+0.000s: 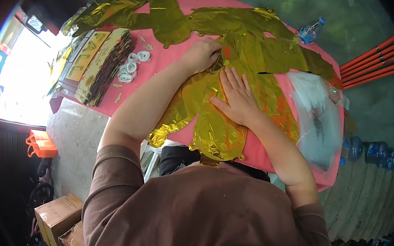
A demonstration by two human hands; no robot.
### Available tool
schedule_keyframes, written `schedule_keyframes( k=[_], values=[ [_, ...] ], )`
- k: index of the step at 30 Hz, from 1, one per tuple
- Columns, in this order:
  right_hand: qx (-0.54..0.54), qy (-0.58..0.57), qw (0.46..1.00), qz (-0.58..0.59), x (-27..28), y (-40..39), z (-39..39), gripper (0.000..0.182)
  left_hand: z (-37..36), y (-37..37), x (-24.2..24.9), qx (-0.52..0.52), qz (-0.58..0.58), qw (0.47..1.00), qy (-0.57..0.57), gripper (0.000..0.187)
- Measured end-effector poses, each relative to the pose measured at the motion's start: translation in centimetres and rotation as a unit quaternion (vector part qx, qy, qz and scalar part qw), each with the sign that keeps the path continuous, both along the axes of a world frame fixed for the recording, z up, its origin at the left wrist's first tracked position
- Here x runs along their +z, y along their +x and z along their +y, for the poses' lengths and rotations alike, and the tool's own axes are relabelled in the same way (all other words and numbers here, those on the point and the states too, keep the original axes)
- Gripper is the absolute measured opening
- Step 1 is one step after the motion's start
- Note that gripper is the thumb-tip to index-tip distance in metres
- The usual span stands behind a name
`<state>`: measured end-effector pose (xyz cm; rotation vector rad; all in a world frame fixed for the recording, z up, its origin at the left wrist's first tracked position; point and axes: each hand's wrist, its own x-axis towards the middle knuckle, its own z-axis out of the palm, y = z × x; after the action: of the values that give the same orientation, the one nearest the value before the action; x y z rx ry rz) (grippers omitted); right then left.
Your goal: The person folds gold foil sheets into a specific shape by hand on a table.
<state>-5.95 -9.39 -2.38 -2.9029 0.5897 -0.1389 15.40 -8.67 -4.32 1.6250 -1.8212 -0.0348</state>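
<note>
Flat, uninflated gold foil balloons [216, 130] are spread across a pink-covered table [180, 61]. My left hand [202, 55] is closed, its fingertips curled and pinching the foil near the middle of the pile. Just below and to the right, my right hand [239, 96] lies flat on the foil with its fingers stretched out. More gold foil [169, 17] stretches toward the far side of the table. One balloon's crinkled end [160, 134] hangs near the edge closest to my body.
Left of my arm are white ribbon rolls [129, 68] and a stack of printed cards [103, 68]. Clear plastic bags [315, 112] lie at the right. A water bottle [311, 31] is by the far right edge. Cardboard boxes [60, 217] stand on the floor.
</note>
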Motion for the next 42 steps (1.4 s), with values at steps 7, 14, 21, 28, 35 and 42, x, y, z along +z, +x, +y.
schedule_keyframes(
  k=[7, 14, 21, 28, 35, 42],
  values=[
    [-0.004, 0.014, 1.000, -0.006, 0.4, 0.0, -0.1, 0.080, 0.5, -0.2, 0.6, -0.004, -0.077, 0.997, -0.004, 0.022],
    [-0.013, 0.018, 1.000, 0.017, 0.6, -0.1, -0.7, 0.080, 0.4, 0.0, 0.7, -0.003, -0.047, 0.999, 0.001, 0.021],
    [-0.012, 0.022, 1.000, 0.007, 0.4, -0.2, -0.5, 0.079, 0.8, -0.4, 0.8, 0.056, 0.090, 0.994, 0.026, 0.033],
    [-0.013, 0.020, 1.000, 0.015, 0.4, -0.2, -0.4, 0.079, 0.5, -0.4, -0.4, 0.035, -0.056, 0.998, -0.018, 0.030],
    [-0.011, 0.012, 1.000, 0.011, 0.2, 0.0, -0.5, 0.079, 0.4, -0.2, -0.5, 0.035, -0.055, 0.998, -0.020, 0.030],
    [-0.010, 0.004, 1.000, 0.011, 0.0, 0.0, -0.6, 0.079, 0.4, -0.2, -0.1, 0.032, -0.047, 0.998, -0.004, 0.031]
  ],
)
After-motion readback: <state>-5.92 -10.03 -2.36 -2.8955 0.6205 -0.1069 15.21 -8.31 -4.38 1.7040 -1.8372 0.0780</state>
